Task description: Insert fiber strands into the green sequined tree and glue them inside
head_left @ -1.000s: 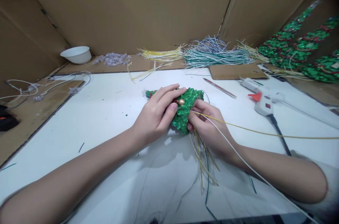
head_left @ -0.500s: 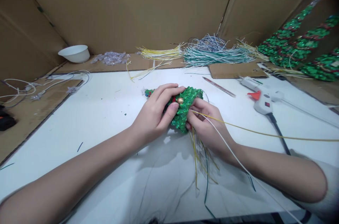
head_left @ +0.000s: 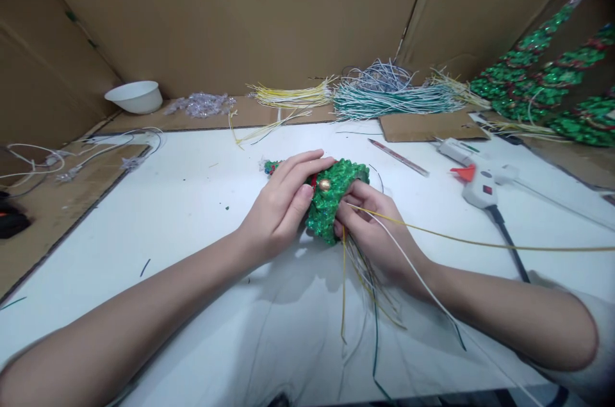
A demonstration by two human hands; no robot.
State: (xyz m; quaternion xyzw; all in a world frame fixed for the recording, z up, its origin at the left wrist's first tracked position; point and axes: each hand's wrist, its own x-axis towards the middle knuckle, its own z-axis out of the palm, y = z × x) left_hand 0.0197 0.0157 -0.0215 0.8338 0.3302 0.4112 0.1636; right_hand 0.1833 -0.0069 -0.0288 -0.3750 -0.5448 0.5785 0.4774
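Observation:
A small green beaded tree (head_left: 331, 202) with a gold ball and red trim lies on its side above the white table, its tip pointing left. My left hand (head_left: 283, 202) is wrapped over its upper part. At the open base, my right hand (head_left: 368, 218) has its fingers partly inside the tree, and the fingertips are hidden. Yellow, white and green wires (head_left: 372, 291) trail from the base below my right hand. A long yellow wire (head_left: 461, 238) and a white one run from there to the right.
A glue gun (head_left: 480, 186) and a pencil (head_left: 398, 157) lie on the right. Bundled wires (head_left: 398, 101), clear beads (head_left: 202, 104) and a white bowl (head_left: 135, 97) line the back. Finished green trees (head_left: 528, 74) stand at back right.
The tree has turned slightly in my hands, and its gold ball sits a little further left. My left thumb has shifted left, and the hanging wires have swung.

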